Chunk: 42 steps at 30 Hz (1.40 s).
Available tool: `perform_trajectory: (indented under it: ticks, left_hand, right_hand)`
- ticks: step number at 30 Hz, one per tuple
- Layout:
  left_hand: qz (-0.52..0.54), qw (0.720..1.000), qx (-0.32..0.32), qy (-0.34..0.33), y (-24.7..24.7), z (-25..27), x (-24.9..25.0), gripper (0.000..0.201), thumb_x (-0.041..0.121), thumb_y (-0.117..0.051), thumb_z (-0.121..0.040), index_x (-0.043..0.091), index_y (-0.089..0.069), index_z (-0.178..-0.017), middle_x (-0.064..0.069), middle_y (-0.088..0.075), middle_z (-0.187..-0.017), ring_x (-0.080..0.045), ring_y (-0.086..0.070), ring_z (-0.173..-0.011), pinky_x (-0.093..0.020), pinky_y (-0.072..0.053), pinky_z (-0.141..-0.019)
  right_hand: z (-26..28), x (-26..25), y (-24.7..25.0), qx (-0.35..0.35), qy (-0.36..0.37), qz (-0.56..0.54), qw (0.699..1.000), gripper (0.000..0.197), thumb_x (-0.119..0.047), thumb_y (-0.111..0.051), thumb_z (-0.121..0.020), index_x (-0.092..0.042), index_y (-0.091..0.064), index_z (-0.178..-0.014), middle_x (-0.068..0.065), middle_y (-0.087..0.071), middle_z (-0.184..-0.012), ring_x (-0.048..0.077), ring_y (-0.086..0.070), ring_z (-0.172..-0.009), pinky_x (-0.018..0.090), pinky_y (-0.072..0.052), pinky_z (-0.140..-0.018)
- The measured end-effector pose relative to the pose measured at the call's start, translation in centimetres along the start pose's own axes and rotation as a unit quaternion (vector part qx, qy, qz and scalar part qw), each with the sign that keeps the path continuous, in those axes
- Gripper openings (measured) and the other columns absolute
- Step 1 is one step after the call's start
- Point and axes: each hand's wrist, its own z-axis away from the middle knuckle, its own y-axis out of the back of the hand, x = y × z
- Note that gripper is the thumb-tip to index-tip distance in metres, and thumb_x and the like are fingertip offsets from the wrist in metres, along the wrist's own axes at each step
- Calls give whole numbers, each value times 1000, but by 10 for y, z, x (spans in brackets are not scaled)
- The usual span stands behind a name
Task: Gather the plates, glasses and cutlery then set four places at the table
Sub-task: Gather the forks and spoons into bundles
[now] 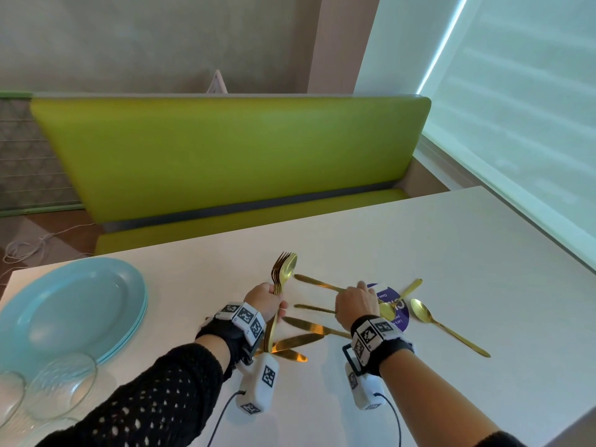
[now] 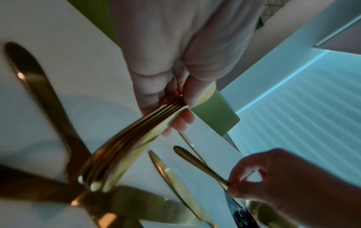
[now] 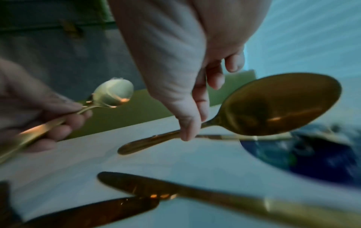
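While your left hand (image 1: 265,300) clamps the bundle of forks (image 1: 280,279), sort spoons.
Your right hand (image 1: 356,306) pinches a spoon (image 3: 269,106); lift it level, clear of the knives (image 1: 300,340) nearby.

A diner-style booth: green padded bench (image 1: 225,156) (vinyl-looking) behind white table (image 1: 451,253).

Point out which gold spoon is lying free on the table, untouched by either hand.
The long spoon right of the purple sticker. The others are held: one in the left hand's bundle, one by the right hand's fingers.
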Motion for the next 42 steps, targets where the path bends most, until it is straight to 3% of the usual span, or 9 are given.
perform_trajectory:
  ticks: [10,16,20,24,27,31,33,38,42]
  left_hand:
    - [-145,984,-90,-51,-8,7,6,14,6,-61,-71,15,-55,-80,-5,-66,-67,-18,-57,-59,-25,-45,-61]
    - [-205,967,-139,-54,-16,16,9,20,1,-60,-67,19,-51,-71,2,-53,-60,-11,-46,-54,-21,-38,-52]
    - [-203,964,-161,-66,-21,14,4,22,7,-64,-71,8,-61,-93,3,-65,-70,-11,-60,-65,-24,-49,-68]
    - [-139,973,-171,-63,-23,12,0,29,6,-68,-79,2,-58,-106,-1,-68,-73,-6,-66,-63,-16,-54,-66]
    - [-120,976,-165,-70,-24,10,-1,23,1,-66,-80,3,-57,-102,-5,-68,-76,-13,-67,-69,-25,-56,-77]
    - [-95,982,-146,-73,-28,8,-2,15,-6,-61,-82,8,-56,-84,-5,-67,-77,-18,-67,-73,-36,-57,-86]
    - [-77,985,-142,-62,-29,8,-2,19,-9,-59,-83,10,-56,-79,-6,-65,-79,-20,-66,-75,-34,-57,-81]
    - [-83,987,-126,-51,-22,-4,-5,16,-1,-63,-84,14,-58,-81,-7,-67,-81,-27,-66,-86,-43,-52,-95]
    - [-32,991,-129,-35,-19,-12,-1,17,-5,-60,-86,11,-57,-84,-6,-63,-78,-7,-67,-59,-26,-58,-67]
  right_hand:
    - [21,-30,70,81,318,189,926,26,-20,-45,-96,-17,-71,-94,1,-60,-103,23,-45,-105,34,-35,-82]
    - [18,-40,71,67,371,216,901,27,-25,-45,-97,-16,-70,-97,-1,-63,-102,22,-47,-104,33,-41,-86]
    - [17,-40,68,52,381,223,896,25,-28,-48,-95,-17,-71,-97,-2,-63,-101,21,-47,-104,32,-42,-85]
    - [16,-35,65,60,380,206,900,28,-30,-47,-96,-16,-71,-94,-2,-64,-98,21,-48,-102,32,-43,-85]
    - [15,-32,61,95,376,183,903,25,-32,-56,-91,-18,-73,-80,-4,-67,-83,20,-53,-91,32,-48,-79]
    - [8,-28,44,140,342,112,922,22,-34,-87,-52,-28,-67,-45,-15,-56,-49,12,-55,-60,21,-47,-55]
    - [10,-19,40,171,313,27,934,16,-31,-86,-53,-31,-70,-55,-15,-60,-57,11,-57,-67,23,-46,-59]
    - [3,40,26,175,136,-56,973,17,-27,-72,-78,-24,-73,-95,-4,-68,-95,21,-57,-95,33,-43,-84]
    - [-5,100,-2,61,-28,-1,998,32,-16,-47,-92,-23,-61,-120,-3,-60,-118,20,-46,-114,31,-36,-98]
